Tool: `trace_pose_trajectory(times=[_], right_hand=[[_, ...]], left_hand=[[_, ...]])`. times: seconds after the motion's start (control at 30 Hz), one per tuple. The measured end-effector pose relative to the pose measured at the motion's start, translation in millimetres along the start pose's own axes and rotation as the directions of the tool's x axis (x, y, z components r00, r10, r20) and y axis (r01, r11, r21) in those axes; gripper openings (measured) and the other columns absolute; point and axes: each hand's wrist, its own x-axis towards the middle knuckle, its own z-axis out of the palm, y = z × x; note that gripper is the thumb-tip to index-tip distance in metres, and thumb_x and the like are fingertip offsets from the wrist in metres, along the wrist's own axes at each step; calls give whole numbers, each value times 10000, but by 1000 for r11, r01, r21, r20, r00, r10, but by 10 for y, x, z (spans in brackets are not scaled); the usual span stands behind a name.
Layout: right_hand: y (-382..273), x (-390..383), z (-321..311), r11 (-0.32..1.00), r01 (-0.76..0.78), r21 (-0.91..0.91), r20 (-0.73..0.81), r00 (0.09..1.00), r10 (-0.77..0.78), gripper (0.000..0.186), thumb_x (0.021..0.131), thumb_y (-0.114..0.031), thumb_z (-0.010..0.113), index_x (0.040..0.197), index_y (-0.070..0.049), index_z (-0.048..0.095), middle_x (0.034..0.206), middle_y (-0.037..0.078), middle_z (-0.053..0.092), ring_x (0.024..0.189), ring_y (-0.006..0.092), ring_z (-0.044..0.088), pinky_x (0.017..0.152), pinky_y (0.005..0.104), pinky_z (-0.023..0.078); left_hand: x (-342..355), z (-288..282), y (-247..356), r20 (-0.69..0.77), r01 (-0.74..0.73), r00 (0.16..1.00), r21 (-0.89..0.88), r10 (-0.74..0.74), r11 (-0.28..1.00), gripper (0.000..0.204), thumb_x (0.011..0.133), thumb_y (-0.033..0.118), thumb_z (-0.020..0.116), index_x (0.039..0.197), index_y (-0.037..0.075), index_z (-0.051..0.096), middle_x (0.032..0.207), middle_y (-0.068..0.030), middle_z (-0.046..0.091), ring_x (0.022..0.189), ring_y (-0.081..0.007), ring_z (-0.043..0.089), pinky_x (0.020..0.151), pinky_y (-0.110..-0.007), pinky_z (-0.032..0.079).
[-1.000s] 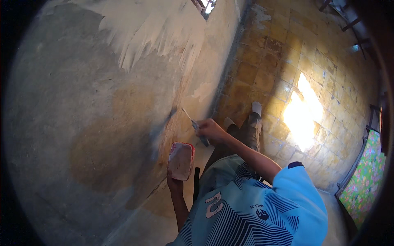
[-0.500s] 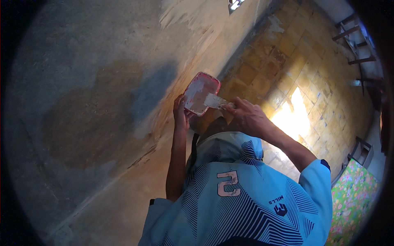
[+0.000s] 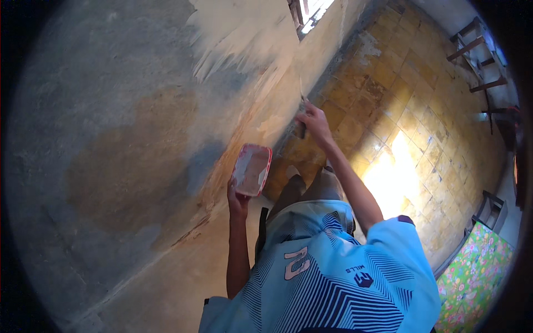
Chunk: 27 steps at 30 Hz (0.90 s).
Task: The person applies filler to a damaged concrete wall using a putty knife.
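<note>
My left hand [image 3: 239, 203] grips a small red rectangular tub [image 3: 269, 165] from below, its fingers partly hidden behind it. Pale, wet-looking filler [image 3: 252, 171] coats the tub's inside. Farther out and to the right, my right hand [image 3: 316, 122] is closed round a putty knife [image 3: 302, 94]. The knife's thin blade is seen nearly edge-on against the wall [image 3: 139, 61]; whether it touches the surface I cannot tell. A pale, streaky coat [image 3: 239, 36] covers the wall's upper part, with a rough brownish strip [image 3: 233, 147] below it.
A window opening [image 3: 313, 14] breaks the wall at the top. Yellowish tiles [image 3: 388, 77] cover the floor, with a bright sunlit patch [image 3: 391, 172]. Wooden furniture [image 3: 477, 53] stands at the far right. A green flowered cloth [image 3: 474, 272] lies at the lower right.
My right hand has lifted the putty knife out of the tub and carried it away toward the wall. My left hand has drawn the tub lower and slightly left. The view has shifted a little.
</note>
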Motion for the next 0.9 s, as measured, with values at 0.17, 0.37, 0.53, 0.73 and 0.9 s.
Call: trace_pose_trajectory(times=[0.17, 0.37, 0.53, 0.73, 0.9], right_hand=[[182, 577, 636, 980, 116, -164, -174, 974, -145, 473, 780, -151, 637, 1231, -23, 573, 893, 110, 670, 681, 161, 636, 674, 284, 498], [409, 570, 946, 991, 121, -61, -252, 959, -133, 406, 752, -218, 701, 1122, -59, 648, 830, 108, 686, 684, 185, 649, 661, 353, 506], [541, -220, 1272, 971, 72, -230, -18, 997, -78, 270, 744, -200, 718, 891, 21, 671, 717, 133, 668, 676, 150, 631, 649, 345, 493], [592, -358, 989, 992, 6, -124, -1, 1000, -6, 231, 745, -170, 713, 828, 42, 678, 683, 82, 664, 648, 119, 608, 623, 300, 492], [331, 708, 653, 994, 106, 25, -130, 986, -102, 597, 779, -129, 709, 1296, 62, 481, 838, 107, 660, 750, 140, 626, 654, 278, 529]], left_hand=[[-396, -462, -12, -65, 39, 997, 33, -37, 999, 601, 874, 436, 539, 1385, 154, 395, 1363, -91, 452, 1200, -277, 501, 844, -467, 533], [-655, -821, 71, -117, 48, 992, 12, -46, 999, 607, 886, 415, 527, 1407, 153, 356, 1369, -114, 438, 1204, -298, 495, 835, -482, 539], [-735, -958, 163, -176, 38, 984, 13, -35, 999, 586, 905, 386, 513, 1400, 116, 355, 1364, -125, 438, 1191, -306, 502, 815, -482, 540], [-720, -981, 296, -139, 25, 990, 9, -24, 1000, 602, 902, 387, 531, 1403, 112, 342, 1355, -127, 438, 1195, -312, 489, 822, -483, 530], [-697, -1016, 321, -130, 43, 991, 38, -38, 998, 602, 907, 399, 509, 1412, 121, 332, 1382, -120, 416, 1228, -313, 465, 879, -516, 493]])
